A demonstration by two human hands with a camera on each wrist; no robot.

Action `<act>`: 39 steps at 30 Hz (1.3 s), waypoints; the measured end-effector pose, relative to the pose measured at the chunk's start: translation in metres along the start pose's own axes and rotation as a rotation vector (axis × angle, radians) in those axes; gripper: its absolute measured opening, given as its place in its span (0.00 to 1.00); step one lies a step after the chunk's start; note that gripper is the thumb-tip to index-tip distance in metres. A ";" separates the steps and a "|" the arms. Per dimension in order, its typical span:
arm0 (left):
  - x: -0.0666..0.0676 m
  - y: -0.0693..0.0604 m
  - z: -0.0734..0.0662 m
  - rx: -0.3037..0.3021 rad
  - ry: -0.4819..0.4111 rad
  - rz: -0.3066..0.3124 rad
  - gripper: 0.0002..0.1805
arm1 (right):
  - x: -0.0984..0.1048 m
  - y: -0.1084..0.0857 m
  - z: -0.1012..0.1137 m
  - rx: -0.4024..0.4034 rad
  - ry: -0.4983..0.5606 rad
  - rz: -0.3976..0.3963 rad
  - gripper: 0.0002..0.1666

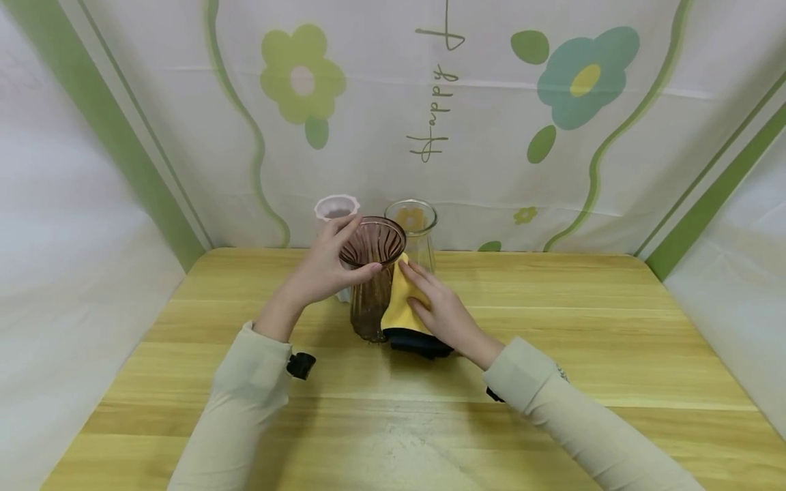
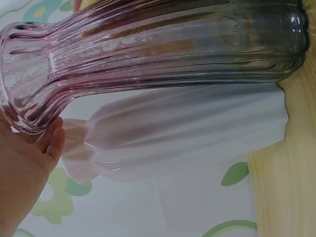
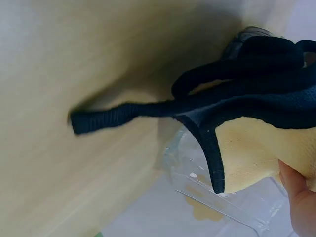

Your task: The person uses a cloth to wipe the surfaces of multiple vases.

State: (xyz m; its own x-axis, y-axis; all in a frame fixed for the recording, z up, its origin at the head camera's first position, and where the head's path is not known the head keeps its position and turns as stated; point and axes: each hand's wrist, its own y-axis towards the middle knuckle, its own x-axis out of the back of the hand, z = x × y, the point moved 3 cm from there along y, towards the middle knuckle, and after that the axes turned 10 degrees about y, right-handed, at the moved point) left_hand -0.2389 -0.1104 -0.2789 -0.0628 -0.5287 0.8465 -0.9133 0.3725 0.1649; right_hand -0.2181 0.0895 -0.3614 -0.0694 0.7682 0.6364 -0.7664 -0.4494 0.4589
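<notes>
A purple-tinted fluted glass vase (image 1: 368, 307) stands roughly upright at the middle of the table. My left hand (image 1: 316, 273) grips its flared rim, fingers on the far side and thumb at the near side. In the left wrist view the ribbed glass vase (image 2: 173, 49) runs down toward the tabletop. My right hand (image 1: 448, 315) holds a yellow cloth (image 1: 402, 303) with dark edging against the vase's right side. The right wrist view shows the cloth (image 3: 247, 148) hanging in folds, its black border (image 3: 212, 163) dangling; most of that hand is out of frame.
Behind the purple vase, a white fluted vase (image 2: 197, 128) stands to the left and a clear glass vase (image 1: 425, 249) to the right. The wooden table (image 1: 583, 327) meets a flower-printed curtain (image 1: 467, 184) at its back edge.
</notes>
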 end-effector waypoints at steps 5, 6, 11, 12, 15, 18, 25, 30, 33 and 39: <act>0.000 0.000 0.000 -0.014 -0.016 0.028 0.50 | 0.002 0.003 0.006 0.015 0.019 -0.023 0.37; 0.000 -0.001 0.000 -0.017 -0.020 0.033 0.50 | 0.002 0.003 0.007 0.016 0.020 -0.023 0.37; -0.002 -0.002 0.001 -0.045 -0.021 0.036 0.50 | -0.001 -0.002 0.003 0.006 0.011 0.003 0.38; -0.003 -0.002 0.001 -0.045 -0.019 0.033 0.50 | -0.002 -0.003 0.002 0.002 0.007 0.010 0.38; -0.004 -0.002 0.001 -0.042 -0.009 0.026 0.50 | -0.004 -0.008 -0.003 -0.011 -0.012 0.035 0.38; -0.005 -0.001 0.000 -0.040 -0.008 0.001 0.51 | -0.006 -0.013 -0.008 -0.031 -0.037 0.062 0.38; -0.006 -0.001 -0.002 -0.040 -0.016 -0.039 0.50 | -0.009 -0.020 -0.014 -0.071 -0.051 0.099 0.38; -0.003 -0.002 -0.001 -0.031 -0.027 -0.025 0.50 | -0.007 -0.012 -0.008 -0.021 -0.016 0.037 0.38; -0.002 -0.002 0.000 -0.022 -0.023 -0.006 0.50 | -0.004 -0.004 -0.002 0.009 0.006 -0.014 0.38; 0.000 0.000 0.000 -0.013 -0.027 0.037 0.49 | 0.002 0.005 0.010 0.033 0.052 -0.070 0.38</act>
State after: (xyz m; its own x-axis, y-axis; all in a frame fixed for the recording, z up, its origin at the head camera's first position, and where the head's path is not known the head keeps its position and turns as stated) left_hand -0.2387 -0.1102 -0.2789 -0.1075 -0.5350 0.8380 -0.9046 0.4023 0.1408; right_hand -0.2157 0.0841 -0.3515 -0.0500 0.8205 0.5695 -0.7491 -0.4079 0.5219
